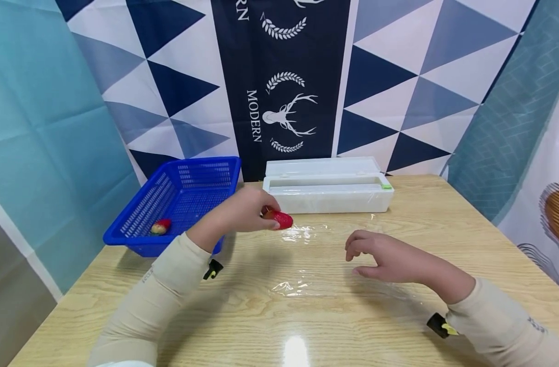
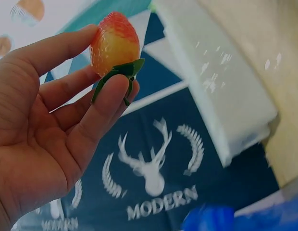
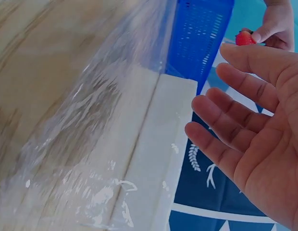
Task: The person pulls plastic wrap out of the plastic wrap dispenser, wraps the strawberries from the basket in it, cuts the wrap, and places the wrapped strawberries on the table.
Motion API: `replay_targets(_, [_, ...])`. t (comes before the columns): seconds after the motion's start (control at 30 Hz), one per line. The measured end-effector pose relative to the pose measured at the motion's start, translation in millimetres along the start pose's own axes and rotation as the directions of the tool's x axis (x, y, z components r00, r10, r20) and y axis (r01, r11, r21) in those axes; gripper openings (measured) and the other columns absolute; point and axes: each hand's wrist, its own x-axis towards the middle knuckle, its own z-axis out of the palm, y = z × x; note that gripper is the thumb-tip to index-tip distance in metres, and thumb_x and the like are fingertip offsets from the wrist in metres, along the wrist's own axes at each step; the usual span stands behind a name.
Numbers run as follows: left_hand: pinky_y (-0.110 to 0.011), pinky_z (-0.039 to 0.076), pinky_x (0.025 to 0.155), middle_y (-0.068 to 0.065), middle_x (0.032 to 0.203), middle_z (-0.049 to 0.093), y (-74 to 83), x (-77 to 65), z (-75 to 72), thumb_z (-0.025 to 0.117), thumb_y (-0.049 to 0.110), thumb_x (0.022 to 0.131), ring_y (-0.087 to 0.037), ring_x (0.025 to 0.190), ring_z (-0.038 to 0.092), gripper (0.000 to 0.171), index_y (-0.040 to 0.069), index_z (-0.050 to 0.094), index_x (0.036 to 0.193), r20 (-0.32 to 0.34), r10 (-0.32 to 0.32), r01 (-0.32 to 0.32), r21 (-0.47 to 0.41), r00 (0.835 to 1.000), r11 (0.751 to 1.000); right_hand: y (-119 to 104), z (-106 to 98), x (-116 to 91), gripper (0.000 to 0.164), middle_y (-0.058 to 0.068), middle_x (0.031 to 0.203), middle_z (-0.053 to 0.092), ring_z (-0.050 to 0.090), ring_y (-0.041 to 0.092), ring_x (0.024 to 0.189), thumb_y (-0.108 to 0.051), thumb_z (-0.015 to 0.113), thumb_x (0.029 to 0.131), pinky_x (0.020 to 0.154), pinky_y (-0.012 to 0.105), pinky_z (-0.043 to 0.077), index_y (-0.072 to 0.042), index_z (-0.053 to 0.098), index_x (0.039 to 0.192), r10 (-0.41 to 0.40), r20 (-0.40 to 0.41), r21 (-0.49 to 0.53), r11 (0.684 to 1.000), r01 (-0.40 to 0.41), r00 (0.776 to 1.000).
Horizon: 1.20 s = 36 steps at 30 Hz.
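Note:
My left hand (image 1: 246,210) pinches a red strawberry (image 1: 284,220) between thumb and fingertips above the table, in front of a white box (image 1: 330,201). In the left wrist view the strawberry (image 2: 115,45) shows a yellowish lower half and green leaves by the thumb. My right hand (image 1: 391,259) hovers over the table's right side with loosely bent fingers, holding nothing. Clear plastic film (image 1: 302,289) lies on the table between the hands; the right wrist view shows the film (image 3: 86,110) stretching out from the box.
At the left stands a blue plastic basket (image 1: 119,238) with another strawberry (image 1: 160,227), red and pale, inside it. The long white box has its lid raised and a green tab (image 1: 386,186) at its right end. Patterned cloth (image 1: 284,76) hangs behind the wooden table (image 1: 243,326).

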Motion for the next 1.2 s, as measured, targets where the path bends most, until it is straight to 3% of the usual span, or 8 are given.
replay_targets(0.17, [-0.024, 0.044, 0.062, 0.004, 0.078, 0.065, 7.3, 7.6, 20.8, 0.076, 0.023, 0.085, -0.011, 0.068, 0.053, 0.019, 0.008, 0.075, 0.095, 0.042, 0.097, -0.099, 0.045, 0.994, 0.994, 5.2, 1.4, -1.4, 0.018, -0.005, 0.105, 0.057, 0.057, 0.012, 0.089, -0.004, 0.074, 0.083, 0.076, 0.034, 0.052, -0.014, 0.066, 0.095, -0.009, -0.005, -0.014, 1.0, 0.009, 1.0])
replay_targets(0.27, [-0.024, 0.043, 0.06, 0.007, 0.074, 0.063, 11.8, 11.6, 35.1, 0.076, 0.023, 0.084, -0.01, 0.066, 0.052, 0.017, 0.008, 0.075, 0.093, 0.063, 0.114, -0.117, 0.044, 0.991, 0.992, 8.1, 2.3, -1.1, 0.018, -0.006, 0.104, 0.057, 0.057, 0.012, 0.089, -0.003, 0.073, 0.082, 0.075, 0.033, 0.052, -0.014, 0.066, 0.095, -0.002, -0.001, -0.025, 1.0, 0.002, 1.0])
replay_targets(0.57, [-0.02, 0.041, 0.062, 0.011, 0.076, 0.064, 34.1, 31.2, 74.7, 0.076, 0.032, 0.084, -0.006, 0.067, 0.052, 0.022, 0.013, 0.075, 0.096, 0.099, 0.099, -0.107, 0.076, 0.99, 0.991, 10.4, 4.1, 0.8, 0.021, -0.007, 0.102, 0.058, 0.06, 0.014, 0.088, -0.002, 0.074, 0.082, 0.076, 0.034, 0.053, -0.013, 0.066, 0.097, 0.055, 0.018, -0.012, 0.998, -0.054, 0.998])
replay_targets(0.9, [-0.015, 0.042, 0.062, 0.013, 0.077, 0.065, 53.8, 55.1, 99.1, 0.078, 0.032, 0.082, -0.002, 0.069, 0.054, 0.022, 0.014, 0.075, 0.094, 0.12, 0.103, -0.105, 0.008, 0.987, 0.994, 11.5, 1.9, -1.8, 0.026, -0.004, 0.104, 0.06, 0.063, 0.019, 0.089, -0.001, 0.073, 0.082, 0.077, 0.036, 0.055, -0.01, 0.065, 0.104, 0.102, 0.031, 0.027, 0.994, -0.103, 0.994])
replay_targets(1.2, [-0.017, 0.042, 0.062, 0.014, 0.074, 0.062, 65.1, 72.7, 114.8, 0.08, 0.036, 0.081, -0.005, 0.071, 0.054, 0.025, 0.015, 0.075, 0.094, 0.154, 0.044, -0.05, 0.036, 0.987, 0.998, 15.1, 2.3, -5.8, 0.029, -0.002, 0.106, 0.061, 0.062, 0.018, 0.09, -0.003, 0.075, 0.082, 0.077, 0.038, 0.055, -0.009, 0.065, 0.108, 0.153, 0.039, 0.03, 0.988, -0.154, 0.987])
